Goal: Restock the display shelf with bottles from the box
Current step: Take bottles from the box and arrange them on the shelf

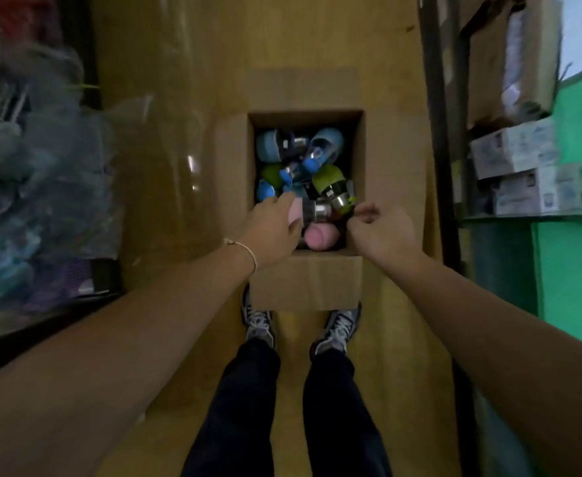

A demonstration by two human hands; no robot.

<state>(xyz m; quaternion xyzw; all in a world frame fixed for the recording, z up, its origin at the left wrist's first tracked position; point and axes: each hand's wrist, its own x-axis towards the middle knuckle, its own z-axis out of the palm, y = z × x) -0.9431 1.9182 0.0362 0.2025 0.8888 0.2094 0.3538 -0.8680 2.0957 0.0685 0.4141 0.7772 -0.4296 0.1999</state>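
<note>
A person stands on a wooden floor [317,36] over an open box [307,280] of jumbled blue, green and pink bottles [327,142]. The left hand [272,225] grips a pink bottle [296,210] inside; the right hand [381,230], apart, curls at the right rim, its hold unclear.

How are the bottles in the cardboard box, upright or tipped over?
Tipped over. The bottles lie on their sides in a jumbled heap inside the open cardboard box, with their caps pointing different ways.
</note>
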